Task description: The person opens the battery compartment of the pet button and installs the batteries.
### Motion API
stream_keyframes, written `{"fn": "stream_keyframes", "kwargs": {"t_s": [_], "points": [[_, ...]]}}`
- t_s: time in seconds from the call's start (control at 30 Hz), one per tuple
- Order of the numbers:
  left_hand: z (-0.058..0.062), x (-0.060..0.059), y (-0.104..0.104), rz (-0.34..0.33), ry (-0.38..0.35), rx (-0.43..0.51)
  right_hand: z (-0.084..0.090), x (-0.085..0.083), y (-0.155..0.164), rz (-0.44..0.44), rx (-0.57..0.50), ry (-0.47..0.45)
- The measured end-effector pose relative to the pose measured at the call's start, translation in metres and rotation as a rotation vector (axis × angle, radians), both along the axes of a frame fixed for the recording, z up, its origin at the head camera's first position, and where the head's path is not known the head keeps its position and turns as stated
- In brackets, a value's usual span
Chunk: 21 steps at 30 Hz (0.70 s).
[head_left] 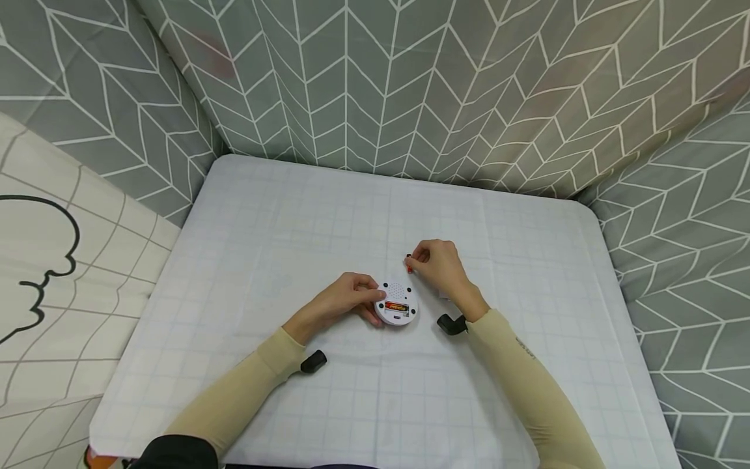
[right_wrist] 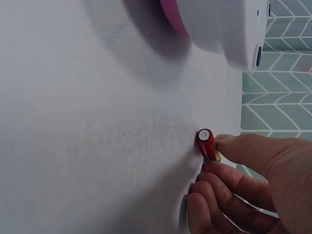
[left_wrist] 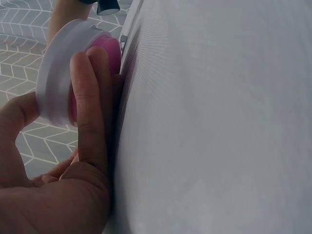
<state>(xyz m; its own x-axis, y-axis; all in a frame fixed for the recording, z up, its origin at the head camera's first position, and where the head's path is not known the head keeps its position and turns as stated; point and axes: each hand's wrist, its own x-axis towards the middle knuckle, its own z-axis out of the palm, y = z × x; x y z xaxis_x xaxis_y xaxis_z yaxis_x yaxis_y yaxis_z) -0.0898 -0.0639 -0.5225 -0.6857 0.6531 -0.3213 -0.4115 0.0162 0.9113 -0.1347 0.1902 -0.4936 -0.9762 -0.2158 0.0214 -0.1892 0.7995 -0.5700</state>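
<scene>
We judged the step needed the battery (right_wrist: 206, 143) aligned by polarity with the free slot beside the seated cell, though the markings were unreadable. Our right hand (head_left: 439, 264) pinched it just beyond the round white device (head_left: 397, 303). Our left hand (head_left: 346, 301) gripped the device's rim against the table (head_left: 527, 404), thumb opposing fingers.

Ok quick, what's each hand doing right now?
Left hand: holding the round white gadget by its edge.
Right hand: pinching a small red battery.
</scene>
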Motion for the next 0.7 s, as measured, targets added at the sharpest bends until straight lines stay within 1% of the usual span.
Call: {"fn": "stream_keyframes", "kwargs": {"t_s": [0.27,0.47,0.6,0.7], "points": [[-0.0020,-0.0007,0.0010,0.006,-0.005,0.001,-0.0017,0.0017,-0.0023,-0.013,-0.022,-0.031],[-0.0029,-0.0004,0.0012,0.009,-0.005,0.000,-0.0023,0.0026,-0.0044,-0.012,-0.017,-0.041],[-0.0020,0.0001,0.0012,0.009,-0.007,-0.001,-0.0015,0.0055,-0.0026,0.006,-0.028,-0.026],[-0.0016,-0.0001,0.0012,0.007,-0.006,-0.002,0.0002,0.0095,0.0007,0.033,-0.075,-0.013]]}}
